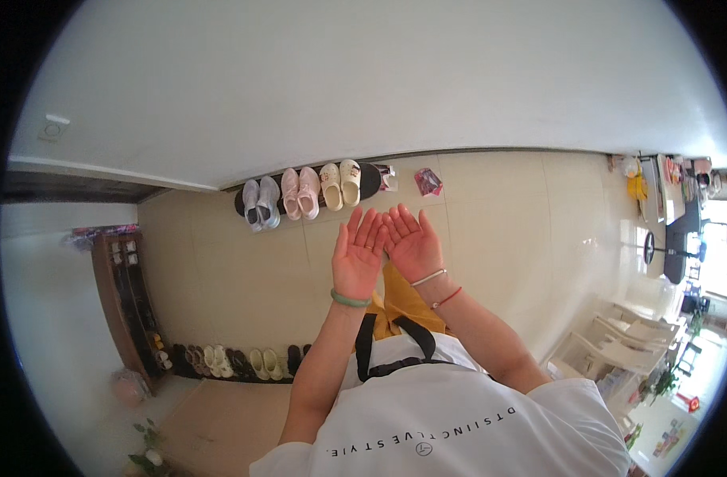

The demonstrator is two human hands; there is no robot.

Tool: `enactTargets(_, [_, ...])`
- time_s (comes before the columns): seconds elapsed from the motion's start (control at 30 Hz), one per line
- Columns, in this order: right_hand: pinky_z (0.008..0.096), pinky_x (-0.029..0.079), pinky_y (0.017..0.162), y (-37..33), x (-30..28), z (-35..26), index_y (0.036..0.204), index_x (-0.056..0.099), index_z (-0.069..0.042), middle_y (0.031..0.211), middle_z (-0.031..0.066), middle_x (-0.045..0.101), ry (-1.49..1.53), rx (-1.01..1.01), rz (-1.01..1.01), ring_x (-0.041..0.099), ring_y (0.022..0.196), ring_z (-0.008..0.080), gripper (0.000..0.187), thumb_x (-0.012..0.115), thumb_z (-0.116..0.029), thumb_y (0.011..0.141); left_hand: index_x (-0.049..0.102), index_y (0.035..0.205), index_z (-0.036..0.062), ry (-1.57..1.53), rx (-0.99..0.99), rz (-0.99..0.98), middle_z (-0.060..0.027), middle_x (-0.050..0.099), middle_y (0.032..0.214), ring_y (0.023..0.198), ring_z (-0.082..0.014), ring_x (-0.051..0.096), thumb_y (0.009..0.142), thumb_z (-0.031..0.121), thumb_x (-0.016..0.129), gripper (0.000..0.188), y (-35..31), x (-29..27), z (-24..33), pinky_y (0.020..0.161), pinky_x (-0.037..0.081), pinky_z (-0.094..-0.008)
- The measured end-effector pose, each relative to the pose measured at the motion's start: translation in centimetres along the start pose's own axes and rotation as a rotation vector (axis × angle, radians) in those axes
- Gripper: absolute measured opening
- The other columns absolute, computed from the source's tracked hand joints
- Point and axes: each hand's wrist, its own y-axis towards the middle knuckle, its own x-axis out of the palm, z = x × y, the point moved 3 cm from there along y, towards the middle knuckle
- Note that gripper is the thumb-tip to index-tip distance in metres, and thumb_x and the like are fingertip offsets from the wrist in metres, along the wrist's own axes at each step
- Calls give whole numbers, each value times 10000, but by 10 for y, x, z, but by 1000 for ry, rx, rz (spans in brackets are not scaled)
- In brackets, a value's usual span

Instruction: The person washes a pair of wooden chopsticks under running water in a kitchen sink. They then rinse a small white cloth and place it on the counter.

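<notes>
Both of my hands are held out side by side, palms up and bare, with their inner edges close together. My left hand (359,258) has its fingers stretched out; a ring sits on one finger and a green bangle (350,299) circles the wrist. My right hand (413,245) is likewise open, with a silver bangle (429,277) and a red string bracelet (447,299) on its wrist. Beyond the fingertips, a dark mat (370,181) on the floor carries grey shoes (261,203), pink shoes (300,193) and cream clogs (340,184). Neither hand touches them.
A small pink and dark packet (428,182) lies on the tiled floor (506,230) near the wall (379,79). Several more shoes (264,363) line the lower left, beside a brown cabinet (121,290). White chairs (630,342) stand at right, below a black-based stool (649,248).
</notes>
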Motion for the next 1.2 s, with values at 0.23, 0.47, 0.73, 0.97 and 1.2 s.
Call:
enactTargets(0.23, [386,410,993,-8,0,18,1143,589,-34,1164,118,621,18,-61,-32,544,1140,264,450,416,-411,969,483,1307,58,16,-23,-9,-129,531,1310,1254,-241,468,1011,318,349,416,-11,-3,13,1085,360,-391])
enactTargets(0.47, [412,349,1052,-11,20,40,1221,539,-22,1325,148,516,-54,-84,58,435,1277,297,513,369,-439,976,445,1342,66,19,60,24,-125,500,1347,1296,-254,419,1010,343,329,449,-22,-8,36,1100,327,-411])
enactTargets(0.73, [413,351,1051,-6,24,58,1237,531,-36,1336,134,510,-90,-21,55,434,1279,288,511,382,-447,971,430,1360,85,35,149,6,-103,481,1370,1314,-231,392,1010,390,305,481,-28,-16,59,1101,313,-389])
enactTargets(0.97, [417,380,1026,-3,19,65,1214,550,-39,1312,130,528,-113,-1,60,457,1254,282,509,397,-456,965,442,1350,77,10,149,23,-110,487,1364,1308,-236,403,1012,386,301,479,-30,-22,64,1093,323,-388])
enactTargets(1.2, [416,396,1012,-5,18,66,1204,553,-35,1251,131,564,-102,-1,96,505,1186,275,501,410,-450,964,440,1351,76,-17,126,42,-113,476,1373,1316,-248,392,1011,375,311,471,-30,-29,59,1101,311,-402])
